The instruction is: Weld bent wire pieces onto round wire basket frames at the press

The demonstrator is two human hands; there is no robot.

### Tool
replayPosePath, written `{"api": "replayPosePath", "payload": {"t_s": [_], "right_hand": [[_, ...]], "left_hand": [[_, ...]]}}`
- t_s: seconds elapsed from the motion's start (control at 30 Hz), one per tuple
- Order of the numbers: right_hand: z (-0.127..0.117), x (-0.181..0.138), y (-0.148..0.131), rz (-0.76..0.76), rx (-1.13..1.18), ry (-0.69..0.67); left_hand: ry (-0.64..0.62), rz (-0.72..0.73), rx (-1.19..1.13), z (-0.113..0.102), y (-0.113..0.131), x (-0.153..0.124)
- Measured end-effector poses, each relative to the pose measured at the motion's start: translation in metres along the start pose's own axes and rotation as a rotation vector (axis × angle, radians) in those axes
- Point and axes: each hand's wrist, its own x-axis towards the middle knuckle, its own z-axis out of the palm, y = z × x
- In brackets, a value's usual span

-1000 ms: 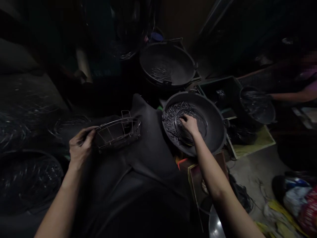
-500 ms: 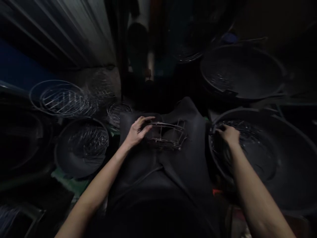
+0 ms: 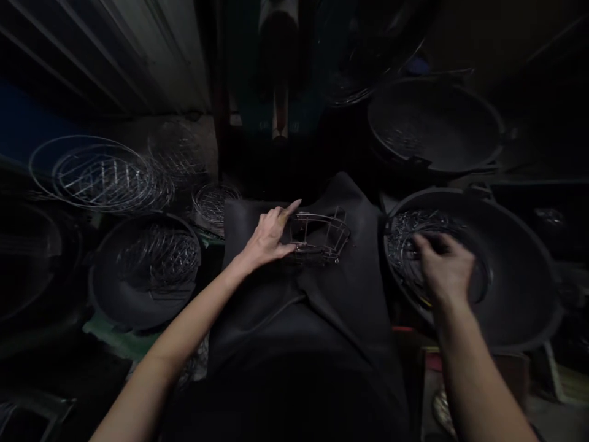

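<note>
While spread left fingers [image 3: 280, 216] touch the wire frame [image 3: 319, 238], right fingers [image 3: 427, 243] curl over wire [image 3: 400, 242] (hold unclear, shifted inward)

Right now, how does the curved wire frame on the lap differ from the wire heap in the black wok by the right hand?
The curved wire frame is one open, separate piece on a black apron; the wire heap is many tangled strands inside a round black wok. Both are thin, shiny metal wire.
</note>
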Motion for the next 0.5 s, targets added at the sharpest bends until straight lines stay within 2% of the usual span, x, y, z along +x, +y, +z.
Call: {"api": "replayPosePath", "payload": {"t_s": [0.1,0.2,0.27,0.37,0.43,0.5], "right_hand": [[0.015,-0.039,-0.031,0.053,0.089,-0.213],[0.015,-0.051,-0.069,0.117,0.293,-0.270],[0.009,-0.046,-0.103,0.083,0.481,-0.295],[0.010,-0.030,-0.156,-0.008,0.671,-0.463],[0.023,-0.020,-0.184,-0.063,0.704,-0.570],[0.041,-0.012,-0.201,-0.122,0.657,-0.601]], "left_hand": [[0.063,-0.010,-0.032,-0.009,0.000,0.001],[0.167,0.008,-0.038,-0.022,-0.001,0.005],[0.214,0.020,-0.047,-0.030,-0.002,0.011],[0.240,0.016,-0.039,-0.036,-0.005,0.022],[0.253,0.011,-0.020,-0.038,-0.007,0.027],[0.277,0.017,-0.017,-0.039,-0.011,0.030]]}}
